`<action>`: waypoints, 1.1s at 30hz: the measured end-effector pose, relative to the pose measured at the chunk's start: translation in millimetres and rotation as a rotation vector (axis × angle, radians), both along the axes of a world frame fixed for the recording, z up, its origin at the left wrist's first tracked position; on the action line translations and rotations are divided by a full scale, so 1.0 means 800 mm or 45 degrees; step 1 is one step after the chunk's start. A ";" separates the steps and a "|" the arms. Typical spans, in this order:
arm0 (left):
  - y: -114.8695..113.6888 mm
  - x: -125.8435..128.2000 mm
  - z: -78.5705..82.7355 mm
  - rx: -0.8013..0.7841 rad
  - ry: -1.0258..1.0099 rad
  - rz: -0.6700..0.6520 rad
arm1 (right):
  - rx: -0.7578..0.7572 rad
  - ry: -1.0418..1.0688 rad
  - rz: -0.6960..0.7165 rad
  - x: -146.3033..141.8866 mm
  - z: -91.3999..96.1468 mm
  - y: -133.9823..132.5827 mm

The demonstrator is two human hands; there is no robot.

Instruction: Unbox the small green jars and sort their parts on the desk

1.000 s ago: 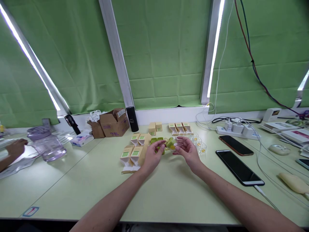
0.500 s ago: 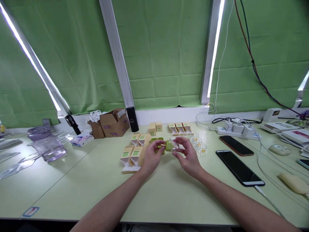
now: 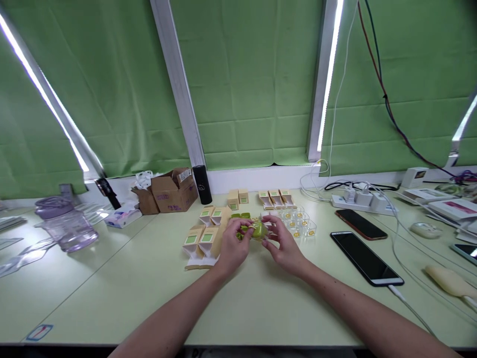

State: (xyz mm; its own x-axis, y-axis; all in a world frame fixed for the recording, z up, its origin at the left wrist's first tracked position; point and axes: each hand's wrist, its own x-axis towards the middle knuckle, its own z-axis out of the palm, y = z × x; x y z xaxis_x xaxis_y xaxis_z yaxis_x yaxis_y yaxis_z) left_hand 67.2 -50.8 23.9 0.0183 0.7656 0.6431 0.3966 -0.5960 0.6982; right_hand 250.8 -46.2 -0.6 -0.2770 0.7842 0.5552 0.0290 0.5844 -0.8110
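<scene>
Just above the table, in front of me, both hands meet at a small rounded green piece (image 3: 260, 230) with a thin pale stick at its left end. My left hand (image 3: 235, 242) pinches that stick end between thumb and fingers. Around the green piece's right end, the fingers of my right hand (image 3: 285, 244) close on a small clear cup, now mostly hidden by the hand and the green piece. More green pieces (image 3: 240, 216) lie behind my left hand. Several clear cups with yellow spots (image 3: 297, 232) stand beyond my right hand.
Open cardboard cartons with green labels (image 3: 207, 237) lie left of my hands; more small cartons (image 3: 276, 199) stand behind. A black phone (image 3: 365, 258), another phone (image 3: 360, 223) and a power strip (image 3: 363, 204) are at right. A purple bottle (image 3: 67, 226) and brown box (image 3: 174, 190) are left.
Both hands have drawn slightly closer together. The green piece has turned toward me and overlaps the clear cup, which showed plainly to its right before. The view has shifted slightly.
</scene>
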 end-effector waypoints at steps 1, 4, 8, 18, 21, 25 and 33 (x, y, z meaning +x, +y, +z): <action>-0.001 0.000 0.000 0.014 0.031 0.010 | 0.020 -0.024 -0.006 0.000 0.000 0.000; -0.004 0.001 -0.001 0.082 0.121 0.027 | 0.119 -0.091 -0.043 0.000 0.000 -0.001; -0.008 0.002 0.002 0.216 0.302 0.038 | 0.275 -0.238 -0.153 0.001 0.000 0.000; -0.007 0.000 0.002 0.186 0.407 0.042 | 0.356 -0.325 -0.277 0.003 -0.004 0.004; -0.008 0.001 0.002 0.192 0.400 0.050 | 0.348 -0.343 -0.299 0.003 -0.002 0.004; -0.010 0.001 0.004 0.208 0.334 0.063 | 0.317 -0.366 -0.334 0.006 0.002 0.004; 0.005 -0.005 0.009 -0.140 -0.389 -0.033 | 0.212 -0.421 -0.393 0.024 0.018 0.009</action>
State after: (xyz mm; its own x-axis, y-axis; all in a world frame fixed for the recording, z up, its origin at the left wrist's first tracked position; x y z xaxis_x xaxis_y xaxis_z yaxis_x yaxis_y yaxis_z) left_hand 63.5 -46.6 31.2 -0.1429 0.8323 0.5356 0.1444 -0.5178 0.8432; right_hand 269.9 -38.7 14.1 -0.2284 0.7658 0.6012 0.4621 0.6288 -0.6253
